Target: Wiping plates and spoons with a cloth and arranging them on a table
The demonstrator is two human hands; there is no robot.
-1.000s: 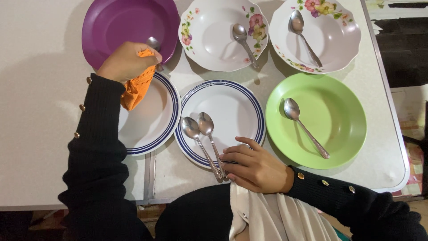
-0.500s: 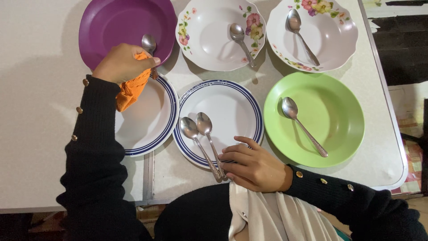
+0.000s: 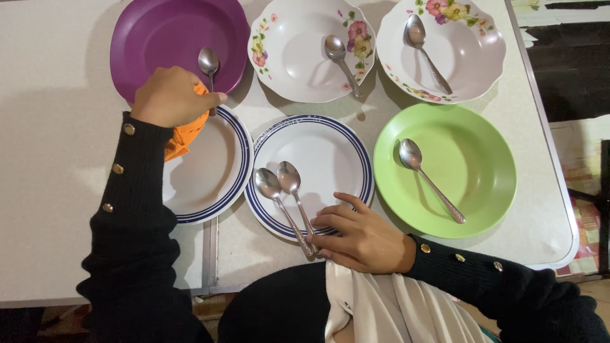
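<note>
Near the desk's far-left corner, the left hand (image 3: 170, 96) is pinching a spoon (image 3: 208, 63), now lying further into the purple plate (image 3: 159, 32); its handle and the orange cloth (image 3: 184, 136) are mostly hidden. At the near edge, the right hand (image 3: 362, 238) is still resting, fingers spread, on two spoons (image 3: 283, 190).

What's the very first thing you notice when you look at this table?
The bright purple plate at top left and the green plate at right stand out among white ones. The left hand grips an orange cloth and a spoon over the purple plate. The right hand rests by two spoons on the blue-rimmed plate.
</note>
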